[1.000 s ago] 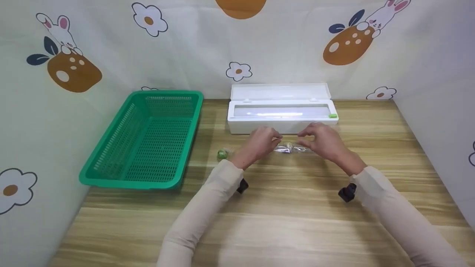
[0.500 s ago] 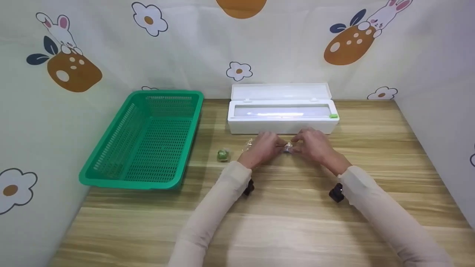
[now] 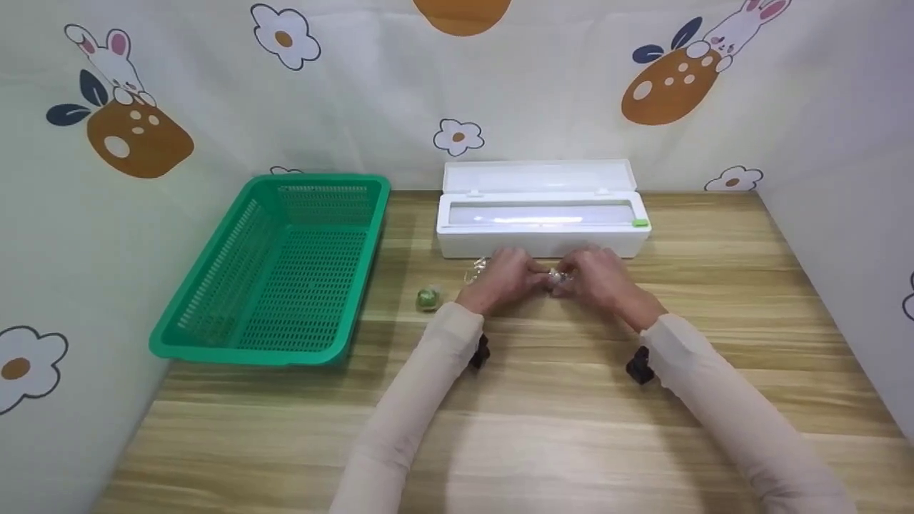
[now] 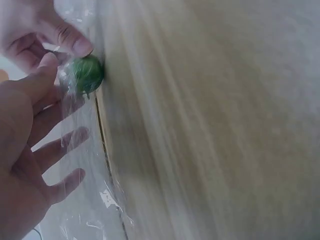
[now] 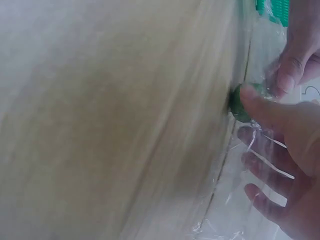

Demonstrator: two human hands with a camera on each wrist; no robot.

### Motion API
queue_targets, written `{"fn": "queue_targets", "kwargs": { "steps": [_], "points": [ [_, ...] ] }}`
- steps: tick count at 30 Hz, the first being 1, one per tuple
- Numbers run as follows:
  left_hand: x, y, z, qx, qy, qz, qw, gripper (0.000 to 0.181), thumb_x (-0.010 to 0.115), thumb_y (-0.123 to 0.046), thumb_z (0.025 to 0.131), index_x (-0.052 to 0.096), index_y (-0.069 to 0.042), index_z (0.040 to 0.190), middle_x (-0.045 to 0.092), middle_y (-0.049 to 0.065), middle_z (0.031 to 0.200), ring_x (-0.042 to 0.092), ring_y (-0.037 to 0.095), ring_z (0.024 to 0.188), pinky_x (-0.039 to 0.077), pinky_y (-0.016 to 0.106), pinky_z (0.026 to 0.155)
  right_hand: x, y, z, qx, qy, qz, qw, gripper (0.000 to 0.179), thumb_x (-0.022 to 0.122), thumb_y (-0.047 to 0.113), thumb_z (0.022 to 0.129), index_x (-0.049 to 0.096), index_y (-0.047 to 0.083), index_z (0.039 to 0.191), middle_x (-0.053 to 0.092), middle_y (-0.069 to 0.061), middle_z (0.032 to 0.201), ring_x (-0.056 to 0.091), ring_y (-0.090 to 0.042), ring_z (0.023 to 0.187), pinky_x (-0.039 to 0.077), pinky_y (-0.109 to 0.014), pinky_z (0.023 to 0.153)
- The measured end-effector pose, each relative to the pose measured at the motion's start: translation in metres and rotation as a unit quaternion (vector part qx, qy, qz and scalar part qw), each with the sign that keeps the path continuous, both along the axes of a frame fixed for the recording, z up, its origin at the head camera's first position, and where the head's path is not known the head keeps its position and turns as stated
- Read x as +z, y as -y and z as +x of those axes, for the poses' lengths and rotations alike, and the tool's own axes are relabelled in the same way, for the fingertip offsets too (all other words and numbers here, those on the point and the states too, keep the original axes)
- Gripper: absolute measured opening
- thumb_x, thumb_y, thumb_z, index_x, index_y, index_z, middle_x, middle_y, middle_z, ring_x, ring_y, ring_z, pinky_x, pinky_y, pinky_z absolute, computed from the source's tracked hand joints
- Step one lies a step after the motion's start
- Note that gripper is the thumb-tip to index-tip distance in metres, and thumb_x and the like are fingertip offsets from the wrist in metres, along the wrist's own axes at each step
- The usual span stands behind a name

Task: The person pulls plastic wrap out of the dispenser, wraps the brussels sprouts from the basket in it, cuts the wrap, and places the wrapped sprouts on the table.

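A small round green fruit (image 4: 88, 75) lies inside a sheet of clear cling film (image 4: 92, 165), between my two hands. My left hand (image 3: 508, 277) pinches the film right beside the fruit with thumb and forefinger; its other fingers spread behind the film. My right hand (image 3: 598, 278) holds the fruit through the film, its thumb (image 5: 265, 107) lying on it and its other fingers behind the sheet. From the head view, only a shiny bit of film shows between the hands. Left of them, another green fruit (image 3: 428, 298) wrapped in film sits on the table.
Close behind my hands stands a white cling film dispenser (image 3: 543, 244) with its lid raised and a green slider (image 3: 640, 223). A green perforated basket (image 3: 348, 314) is at the left of the wooden table (image 3: 557, 428). Patterned cloth surrounds the table behind and at the sides.
My hands have come closer together over the film-covered fruit, the right one moving left. Film now shows beyond my left hand. The wrapped fruit, basket and dispenser stay put.
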State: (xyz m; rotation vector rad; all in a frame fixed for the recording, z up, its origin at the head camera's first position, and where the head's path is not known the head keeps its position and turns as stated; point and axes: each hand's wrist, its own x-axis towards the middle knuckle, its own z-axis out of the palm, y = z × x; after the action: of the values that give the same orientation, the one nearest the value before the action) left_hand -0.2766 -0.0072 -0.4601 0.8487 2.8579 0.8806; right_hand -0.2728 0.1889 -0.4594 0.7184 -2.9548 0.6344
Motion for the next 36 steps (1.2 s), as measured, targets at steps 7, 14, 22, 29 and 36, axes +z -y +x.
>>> {"fn": "queue_targets", "kwargs": {
  "steps": [7, 14, 22, 29, 36],
  "points": [
    [-0.005, 0.0, -0.005, 0.007, -0.028, 0.034, 0.999, 0.013, 0.08, -0.019, 0.085, 0.081, -0.011, 0.095, 0.079, 0.003, 0.096, 0.074, 0.017, 0.09, 0.057, 0.03, 0.083, 0.002, -0.001, -0.005, -0.001, 0.059, -0.032, 0.9978, 0.021, 0.072, 0.026, 0.092, 0.079, 0.009, 0.1, 0.078, -0.009, 0.1, 0.07, -0.029, 0.097, 0.053, -0.048, 0.088],
    [-0.009, 0.0, -0.01, 0.001, -0.04, 0.031, 0.9987, 0.014, 0.083, -0.02, 0.081, 0.079, -0.009, 0.088, 0.079, 0.002, 0.091, 0.072, 0.019, 0.091, 0.053, 0.032, 0.087, 0.0, 0.001, -0.009, 0.025, 0.03, -0.046, 0.9982, 0.016, 0.08, 0.025, 0.084, 0.079, 0.01, 0.089, 0.079, -0.007, 0.092, 0.071, -0.027, 0.089, 0.053, -0.046, 0.083],
    [-0.009, 0.001, -0.009, 0.0, -0.035, 0.02, 0.9992, 0.014, 0.08, -0.021, 0.084, 0.081, -0.012, 0.095, 0.079, 0.002, 0.095, 0.073, 0.019, 0.085, 0.052, 0.034, 0.08, 0.003, 0.003, -0.011, 0.043, 0.018, -0.018, 0.9988, 0.02, 0.083, 0.02, 0.08, 0.076, 0.008, 0.095, 0.078, -0.009, 0.096, 0.071, -0.031, 0.096, 0.053, -0.047, 0.091],
    [-0.001, -0.002, 0.001, 0.024, -0.033, 0.016, 0.999, 0.019, 0.075, -0.009, 0.086, 0.079, -0.013, 0.104, 0.079, 0.002, 0.099, 0.072, 0.018, 0.089, 0.056, 0.03, 0.081, 0.005, 0.004, -0.009, 0.039, 0.041, 0.021, 0.9982, 0.024, 0.072, 0.019, 0.09, 0.075, 0.005, 0.11, 0.074, -0.016, 0.11, 0.065, -0.037, 0.103, 0.047, -0.055, 0.096],
    [0.011, 0.0, 0.026, 0.02, -0.132, 0.077, 0.988, 0.018, 0.075, -0.01, 0.087, 0.078, -0.01, 0.105, 0.077, 0.006, 0.105, 0.067, 0.023, 0.104, 0.053, 0.033, 0.092, 0.008, -0.005, -0.008, -0.009, 0.132, -0.086, 0.9875, 0.023, 0.065, 0.012, 0.095, 0.072, -0.002, 0.112, 0.073, -0.021, 0.113, 0.066, -0.035, 0.105, 0.052, -0.051, 0.094]
  ]
}}
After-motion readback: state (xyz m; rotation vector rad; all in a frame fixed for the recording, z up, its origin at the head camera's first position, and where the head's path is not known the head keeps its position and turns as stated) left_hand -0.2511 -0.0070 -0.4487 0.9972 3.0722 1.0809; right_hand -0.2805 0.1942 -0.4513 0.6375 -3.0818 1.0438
